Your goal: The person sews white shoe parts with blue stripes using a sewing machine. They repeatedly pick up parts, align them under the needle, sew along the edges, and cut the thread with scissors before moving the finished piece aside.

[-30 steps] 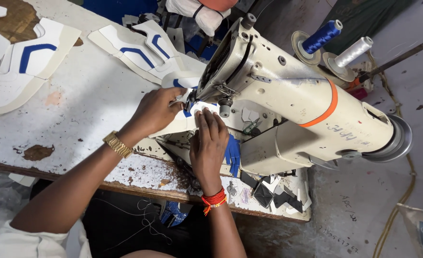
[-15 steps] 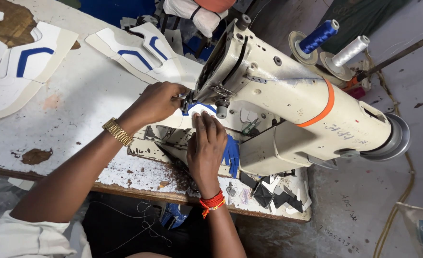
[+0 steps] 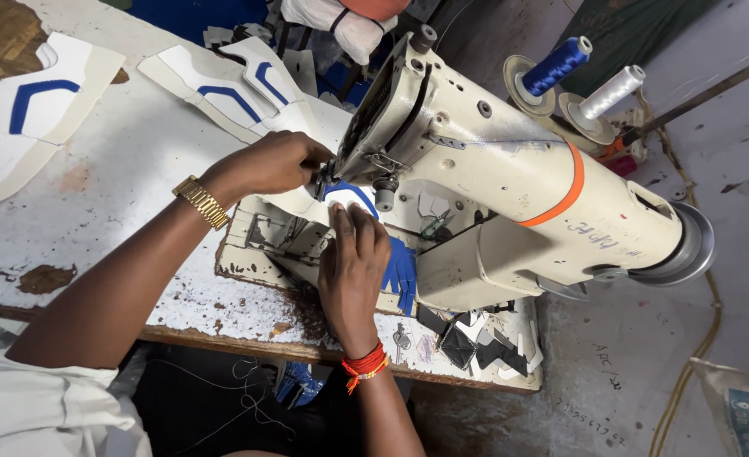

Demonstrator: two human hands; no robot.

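A white and blue piece (image 3: 349, 195) was seen lying under the head of the cream sewing machine (image 3: 493, 178); it was pressed flat from the near side by the right hand (image 3: 353, 262), fingers extended, nothing clasped. The left hand (image 3: 268, 165) was curled at the piece's far edge beside the needle; whether it pinched the piece could not be told. More cut pieces (image 3: 230, 85) were noted on the worn white table (image 3: 129, 178).

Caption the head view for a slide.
Both hands, left hand and right hand, guide a white-and-blue piece under a cream sewing machine.
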